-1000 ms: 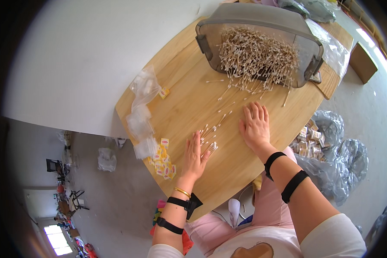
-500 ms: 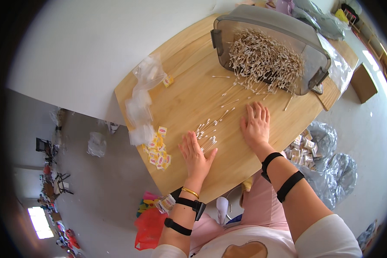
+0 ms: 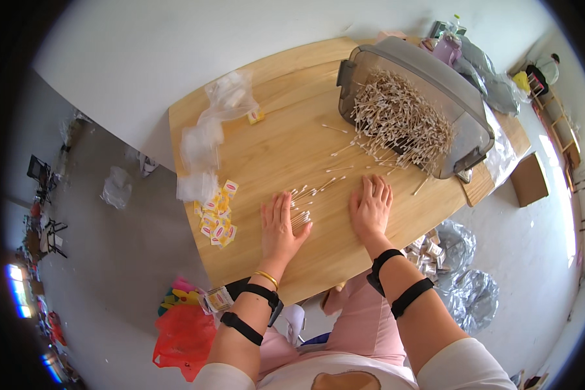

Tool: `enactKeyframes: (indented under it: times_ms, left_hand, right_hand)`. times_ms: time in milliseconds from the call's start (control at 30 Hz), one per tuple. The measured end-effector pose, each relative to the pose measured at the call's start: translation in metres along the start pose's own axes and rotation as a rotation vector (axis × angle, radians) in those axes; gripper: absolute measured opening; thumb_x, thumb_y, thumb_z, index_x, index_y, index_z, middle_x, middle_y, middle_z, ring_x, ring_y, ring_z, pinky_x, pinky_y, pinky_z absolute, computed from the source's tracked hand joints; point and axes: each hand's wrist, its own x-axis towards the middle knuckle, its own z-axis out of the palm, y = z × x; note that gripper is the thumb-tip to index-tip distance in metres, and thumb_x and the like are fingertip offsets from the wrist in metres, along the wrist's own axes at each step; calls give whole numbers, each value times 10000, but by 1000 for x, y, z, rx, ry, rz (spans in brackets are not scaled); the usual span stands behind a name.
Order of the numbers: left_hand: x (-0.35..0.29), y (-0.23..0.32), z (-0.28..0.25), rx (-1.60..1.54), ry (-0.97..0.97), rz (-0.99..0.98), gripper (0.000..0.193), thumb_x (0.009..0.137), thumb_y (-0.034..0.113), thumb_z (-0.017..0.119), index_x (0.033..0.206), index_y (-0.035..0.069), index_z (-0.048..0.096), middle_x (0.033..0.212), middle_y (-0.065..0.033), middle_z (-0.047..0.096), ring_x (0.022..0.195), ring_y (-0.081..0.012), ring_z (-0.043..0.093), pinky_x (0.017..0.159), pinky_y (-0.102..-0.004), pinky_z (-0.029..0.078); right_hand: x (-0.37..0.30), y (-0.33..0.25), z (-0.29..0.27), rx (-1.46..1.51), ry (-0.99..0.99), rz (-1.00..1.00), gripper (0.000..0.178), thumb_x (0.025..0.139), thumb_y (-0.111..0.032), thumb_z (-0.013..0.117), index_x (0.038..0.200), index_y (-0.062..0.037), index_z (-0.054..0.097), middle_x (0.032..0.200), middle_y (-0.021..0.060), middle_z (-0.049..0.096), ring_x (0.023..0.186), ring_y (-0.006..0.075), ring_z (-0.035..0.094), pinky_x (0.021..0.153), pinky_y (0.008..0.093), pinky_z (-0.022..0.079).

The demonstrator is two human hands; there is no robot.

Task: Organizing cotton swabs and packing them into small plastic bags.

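My left hand (image 3: 282,227) lies flat on the wooden table, fingers stretched out. Against its thumb side rests a small loose group of white-tipped cotton swabs (image 3: 303,218), partly hidden by the hand. To the right, my right hand (image 3: 372,209) is also palm down with extended fingers, and nothing shows in its grasp. Beyond it a grey translucent plastic bin (image 3: 465,133) lies tipped on its side with its mouth toward me. A large heap of cotton swabs (image 3: 403,117) fills it and spills onto the tabletop.
Small yellow-and-white labels (image 3: 218,218) are piled left of my left hand, beside clear plastic bags (image 3: 200,153). A red bag (image 3: 185,341) hangs low at left. Right of the table, a clear sack (image 3: 429,253) holds small packs. A cardboard box (image 3: 530,181) stands farther right.
The whole view has shifted, so the table and bin sit lower in the picture. Both hands remain flat on the table, in nearly the same places beside the swabs.
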Motion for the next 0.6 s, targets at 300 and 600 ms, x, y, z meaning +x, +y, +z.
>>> enactKeyframes:
  times_ms: [300,600]
  left_hand:
    - [3,2,-5,12,7,-24,871,810,403,740,1502,38,356,1490,-143,452,1420,-350,372,1216,-561,211]
    - [2,2,-4,-1,3,-46,840,812,423,725,1482,41,390,1479,-128,468,1421,-331,382,1219,-551,217]
  right_hand:
    - [6,13,1,165,-74,-178,498,861,-152,653,1349,-150,552,1383,179,481,1315,380,417,1140,508,306]
    - [52,9,6,222,-215,-498,255,809,-71,714,1050,-152,700,1185,98,561,1156,346,504,969,461,430]
